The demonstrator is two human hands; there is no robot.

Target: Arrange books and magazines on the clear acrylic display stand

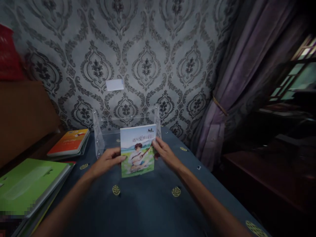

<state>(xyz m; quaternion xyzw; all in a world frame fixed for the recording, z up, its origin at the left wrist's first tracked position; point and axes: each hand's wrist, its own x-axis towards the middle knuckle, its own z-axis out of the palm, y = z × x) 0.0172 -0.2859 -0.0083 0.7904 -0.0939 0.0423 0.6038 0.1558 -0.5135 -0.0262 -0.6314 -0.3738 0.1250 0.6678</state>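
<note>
A thin paperback book (137, 156) is held upright above the table, its front cover facing me. The cover has a drawn figure playing a guitar on grass under a pale sky. My left hand (110, 160) grips its left edge, thumb on the cover and fingers behind. My right hand (164, 149) grips the right edge, thumb near the upper part of the cover; its other fingers are partly hidden. Just behind the book stands a clear plastic rack (98, 133) with upright side panels, partly covered by the book.
A stack with a green folder (32, 184) on top lies at left. Behind it is a pile topped by an orange book (70, 141). A dark blue patterned cloth (148, 210) covers the table. Patterned wallpaper rises behind; a tied purple curtain (232, 85) hangs at right.
</note>
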